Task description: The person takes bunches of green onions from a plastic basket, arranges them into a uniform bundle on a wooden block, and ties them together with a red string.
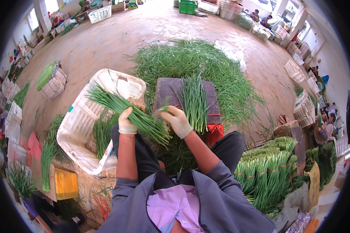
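My left hand (pixel 127 122), in a pale glove, is closed around a loose bunch of garlic chives (pixel 147 123), held slanting over my lap and the basket's edge. Just right of the bunch is my gloved right hand (pixel 177 119), its fingers pinched together. A blurred bit of green shows at those fingertips, too smeared to name. Beyond it, another bunch of chives (pixel 195 103) lies on a dark board (pixel 165 88) in front of me. Red ties (pixel 214 115) show at the board's edge, above a red bag (pixel 214 134).
A white plastic basket (pixel 76 112) with chives inside stands at my left. Past the board spreads a heap of loose greens (pixel 194 54). Tied chive bundles (pixel 266 171) are stacked at my right. A cardboard box (pixel 66 182) and another person's arm (pixel 42 223) are at lower left.
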### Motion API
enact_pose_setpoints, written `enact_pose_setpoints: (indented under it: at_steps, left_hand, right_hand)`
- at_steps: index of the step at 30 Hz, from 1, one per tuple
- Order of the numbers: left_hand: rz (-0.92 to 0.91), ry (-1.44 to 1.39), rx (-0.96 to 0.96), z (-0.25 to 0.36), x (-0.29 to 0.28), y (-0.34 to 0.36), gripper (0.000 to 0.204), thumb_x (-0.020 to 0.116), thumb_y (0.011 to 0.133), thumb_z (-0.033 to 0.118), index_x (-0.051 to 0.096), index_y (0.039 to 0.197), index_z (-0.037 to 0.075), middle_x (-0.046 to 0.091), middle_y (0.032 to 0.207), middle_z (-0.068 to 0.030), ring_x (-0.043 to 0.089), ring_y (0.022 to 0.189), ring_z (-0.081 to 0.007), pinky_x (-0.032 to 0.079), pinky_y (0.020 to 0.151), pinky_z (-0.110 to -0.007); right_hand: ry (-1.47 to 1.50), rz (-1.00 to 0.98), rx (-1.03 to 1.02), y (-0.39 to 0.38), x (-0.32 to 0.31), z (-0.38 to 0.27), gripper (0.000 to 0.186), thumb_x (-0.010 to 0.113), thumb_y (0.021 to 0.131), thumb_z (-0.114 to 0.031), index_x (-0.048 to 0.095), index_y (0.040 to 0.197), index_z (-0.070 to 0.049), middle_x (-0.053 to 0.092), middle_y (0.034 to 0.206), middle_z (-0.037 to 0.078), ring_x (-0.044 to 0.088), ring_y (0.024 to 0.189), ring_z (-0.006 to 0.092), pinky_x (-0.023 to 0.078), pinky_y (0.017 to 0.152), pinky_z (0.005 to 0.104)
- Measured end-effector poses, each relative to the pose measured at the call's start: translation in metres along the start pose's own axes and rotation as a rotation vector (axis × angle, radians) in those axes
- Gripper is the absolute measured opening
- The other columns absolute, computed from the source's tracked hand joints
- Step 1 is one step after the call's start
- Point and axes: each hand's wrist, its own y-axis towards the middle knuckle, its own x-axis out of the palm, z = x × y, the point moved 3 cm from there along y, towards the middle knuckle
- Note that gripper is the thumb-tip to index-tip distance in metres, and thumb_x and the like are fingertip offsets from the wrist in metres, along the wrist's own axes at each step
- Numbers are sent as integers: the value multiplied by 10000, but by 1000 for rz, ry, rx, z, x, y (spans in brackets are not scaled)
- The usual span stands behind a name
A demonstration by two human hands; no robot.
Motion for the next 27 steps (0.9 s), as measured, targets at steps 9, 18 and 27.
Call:
enact_pose_setpoints:
  at_steps: [9,18,27]
  left_hand:
    - [289,-255,271,58,-83,12,232,643,943,250,664,1131,115,612,822,15,553,714,-142,497,745,-333]
    - [380,-202,244,42,-34,13,177,664,957,236,673,1074,103,549,703,39,524,622,-125,479,646,-294]
    - [504,-200,261,65,-45,15,167,547,1013,277,566,955,121,517,726,27,491,655,-136,443,626,-332]
  right_hand:
    - [-111,-137,371,-71,-62,48,254,552,992,-232,591,1138,-28,676,906,106,655,805,218,532,679,337]
    - [-591,47,-32,-39,-11,27,750,806,803,-253,438,1393,31,653,1166,182,691,904,200,548,800,318]
    - [-808,-123,64,-58,-55,89,281,675,897,-225,669,1100,-31,701,941,213,697,907,341,536,789,417]
